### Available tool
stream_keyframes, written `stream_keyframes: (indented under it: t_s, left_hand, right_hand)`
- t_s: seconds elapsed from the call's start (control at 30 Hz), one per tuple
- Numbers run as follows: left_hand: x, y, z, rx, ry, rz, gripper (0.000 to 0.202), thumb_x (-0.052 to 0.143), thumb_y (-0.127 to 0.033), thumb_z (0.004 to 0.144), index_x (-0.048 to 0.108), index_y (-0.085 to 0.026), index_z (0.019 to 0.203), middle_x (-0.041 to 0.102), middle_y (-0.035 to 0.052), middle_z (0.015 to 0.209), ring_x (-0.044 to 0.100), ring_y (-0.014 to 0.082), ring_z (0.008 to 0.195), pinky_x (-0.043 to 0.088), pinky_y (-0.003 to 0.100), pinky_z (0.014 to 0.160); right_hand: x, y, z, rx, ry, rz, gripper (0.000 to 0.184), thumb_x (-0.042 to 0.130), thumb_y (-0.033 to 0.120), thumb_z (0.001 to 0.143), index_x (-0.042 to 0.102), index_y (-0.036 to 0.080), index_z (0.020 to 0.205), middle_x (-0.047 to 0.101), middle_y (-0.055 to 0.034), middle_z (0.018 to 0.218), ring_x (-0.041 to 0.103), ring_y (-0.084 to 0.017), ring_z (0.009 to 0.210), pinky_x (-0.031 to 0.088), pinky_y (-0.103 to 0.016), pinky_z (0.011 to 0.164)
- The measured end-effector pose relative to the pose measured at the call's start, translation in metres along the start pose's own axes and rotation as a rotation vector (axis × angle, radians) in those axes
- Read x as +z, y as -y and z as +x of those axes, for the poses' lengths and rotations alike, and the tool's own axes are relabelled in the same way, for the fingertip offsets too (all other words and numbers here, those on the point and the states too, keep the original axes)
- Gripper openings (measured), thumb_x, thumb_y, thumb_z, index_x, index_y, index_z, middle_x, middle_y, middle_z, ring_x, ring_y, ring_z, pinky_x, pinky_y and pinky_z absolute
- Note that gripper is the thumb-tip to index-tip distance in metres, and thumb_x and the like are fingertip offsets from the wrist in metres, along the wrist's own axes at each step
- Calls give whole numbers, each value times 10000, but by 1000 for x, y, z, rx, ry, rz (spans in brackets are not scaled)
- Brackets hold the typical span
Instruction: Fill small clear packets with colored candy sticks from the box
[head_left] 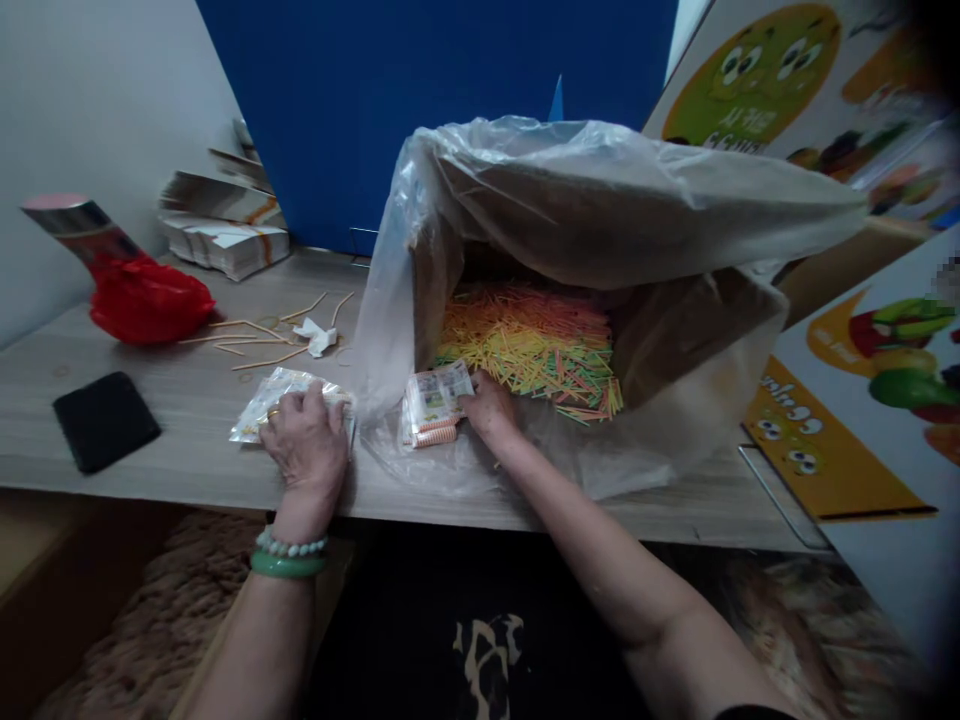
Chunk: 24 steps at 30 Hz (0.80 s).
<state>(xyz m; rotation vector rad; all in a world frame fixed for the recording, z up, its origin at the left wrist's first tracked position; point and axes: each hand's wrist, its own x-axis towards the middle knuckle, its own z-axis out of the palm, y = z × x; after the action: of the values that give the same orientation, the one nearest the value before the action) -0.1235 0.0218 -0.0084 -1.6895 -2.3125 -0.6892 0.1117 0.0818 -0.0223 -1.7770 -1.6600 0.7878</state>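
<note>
My left hand [306,440] rests fingers-down on a stack of clear printed packets [262,400] near the table's front edge; its fingers lie flat. My right hand [489,405] reaches into the mouth of a cardboard box [675,330] lined with a clear plastic bag [570,190], and grips a filled printed packet [435,402] of sticks. Inside the box lies a heap of thin coloured sticks [532,340], orange, yellow and green.
A red plastic bag [150,300] with a shiny cylinder [79,225] sits at the left, a black phone [105,420] near the front edge. Loose sticks and a paper scrap [315,335] lie mid-table. Stacked printed cards [225,235] stand behind; printed cartons [862,400] at the right.
</note>
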Motion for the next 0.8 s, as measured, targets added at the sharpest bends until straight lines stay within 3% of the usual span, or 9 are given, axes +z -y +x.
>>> stream_keyframes:
  t_s: [0.1, 0.17, 0.3, 0.4, 0.5, 0.6, 0.73, 0.8]
  left_hand:
    - [-6, -11, -8, -10, -51, -188, 364, 499, -355, 915, 664, -156, 1171, 622, 187, 1150, 550, 345, 1065, 400, 478, 916]
    - [-7, -26, -13, 0, 22, -452, 347, 517, -373, 904, 698, -149, 1098, 658, 157, 1085, 593, 290, 988, 437, 441, 912]
    - [1, -66, -18, -157, 402, -1136, 511, 702, -440, 752, 661, -168, 1183, 697, 87, 1017, 634, 182, 765, 533, 322, 712]
    - [6, -94, -17, -323, 652, -1454, 533, 792, -422, 645, 686, -180, 1109, 718, 66, 992, 645, 158, 690, 547, 274, 601]
    - [6, -112, -14, -444, 743, -1510, 353, 822, -372, 588, 717, -161, 851, 727, 46, 782, 639, 160, 607, 528, 250, 515]
    - [5, -120, -18, -466, 785, -1497, 327, 851, -299, 507, 706, -147, 757, 710, 29, 681, 632, 161, 568, 532, 256, 511]
    - [11, -124, -32, -478, 845, -1542, 399, 856, -251, 455, 704, -135, 806, 729, 42, 731, 667, 193, 626, 560, 299, 590]
    - [14, -126, -42, -487, 893, -1566, 435, 838, -245, 481, 697, -147, 881, 730, 34, 757, 674, 202, 647, 555, 307, 598]
  right_hand:
    - [-8, -4, -3, 2, -84, -24, 129, 478, 213, 800, 551, 211, 694, 618, -21, 751, 544, -184, 742, 397, -285, 695]
    - [-13, -6, -8, -13, -109, 90, 166, 471, 242, 795, 511, 207, 637, 568, -3, 685, 514, -169, 706, 393, -269, 674]
    - [-17, -4, -22, -49, -13, 554, 113, 496, 282, 764, 548, 205, 700, 572, 14, 709, 523, -154, 711, 420, -244, 663]
    - [-15, -5, -29, -45, 113, 716, 112, 535, 293, 769, 565, 205, 706, 571, 17, 700, 513, -142, 687, 424, -239, 649]
    - [-13, -12, -34, -63, 150, 695, 177, 556, 305, 793, 536, 201, 650, 514, 29, 640, 467, -124, 634, 389, -228, 596]
    - [-22, -23, -41, -115, 173, 597, 232, 552, 331, 829, 522, 197, 642, 489, 36, 621, 447, -115, 616, 371, -221, 568]
    - [-71, -44, -44, -259, 247, 306, 217, 501, 332, 889, 596, 209, 737, 589, 22, 718, 530, -131, 715, 435, -238, 676]
    - [-108, -60, -36, -260, 90, 107, 136, 517, 229, 864, 638, 218, 803, 644, 0, 824, 568, -152, 827, 451, -269, 807]
